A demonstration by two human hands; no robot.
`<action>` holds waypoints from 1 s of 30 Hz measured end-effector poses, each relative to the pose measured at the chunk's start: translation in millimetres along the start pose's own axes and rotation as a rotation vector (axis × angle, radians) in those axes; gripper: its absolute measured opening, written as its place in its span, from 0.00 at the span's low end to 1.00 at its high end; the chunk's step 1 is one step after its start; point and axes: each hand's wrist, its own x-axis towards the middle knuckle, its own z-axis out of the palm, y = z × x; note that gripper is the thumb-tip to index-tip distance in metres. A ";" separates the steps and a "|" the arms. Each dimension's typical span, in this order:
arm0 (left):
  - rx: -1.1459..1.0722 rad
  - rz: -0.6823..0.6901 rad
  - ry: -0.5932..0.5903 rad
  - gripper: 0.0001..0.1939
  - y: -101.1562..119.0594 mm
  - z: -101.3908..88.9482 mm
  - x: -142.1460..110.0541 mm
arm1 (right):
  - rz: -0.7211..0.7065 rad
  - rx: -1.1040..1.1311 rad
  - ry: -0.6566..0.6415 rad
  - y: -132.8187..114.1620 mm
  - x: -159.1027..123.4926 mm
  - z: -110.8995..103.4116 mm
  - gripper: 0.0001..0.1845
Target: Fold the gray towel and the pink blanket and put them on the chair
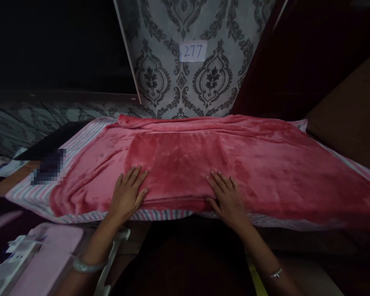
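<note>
A plush red-pink blanket lies spread across a surface in front of me, with a darker rectangular patch in its middle. My left hand rests flat on the blanket at the patch's left edge, fingers stretched forward. On the right side of the patch, my right hand also presses flat, its fingers slightly spread. Neither hand grips anything. Folds of the blanket are bunched along its far edge. Beneath it, a striped cloth in white, pink and grey shows at the left and along the front.
Behind the blanket stands a patterned wall with a paper label reading 277. A large dark screen fills the upper left. Dark red furniture rises at the right. A pink and white object sits low at the left.
</note>
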 end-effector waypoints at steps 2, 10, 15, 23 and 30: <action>-0.039 0.066 0.063 0.31 -8.1 1.5 -11.7 | 0.021 0.055 0.017 5.6 -8.1 -2.1 0.33; -0.163 0.158 0.140 0.34 -28.7 -1.4 -36.1 | 0.020 0.221 0.017 23.5 -14.3 -5.9 0.43; -0.127 0.222 0.117 0.37 -36.4 -2.5 -35.2 | -0.001 0.184 0.047 33.0 -10.8 -7.5 0.46; -0.043 0.184 0.288 0.27 -41.8 -10.2 -37.1 | -0.008 0.140 0.124 38.7 2.5 -18.0 0.34; -0.157 0.043 0.530 0.17 -46.9 -96.0 31.1 | -0.058 0.180 0.345 56.1 87.3 -92.3 0.28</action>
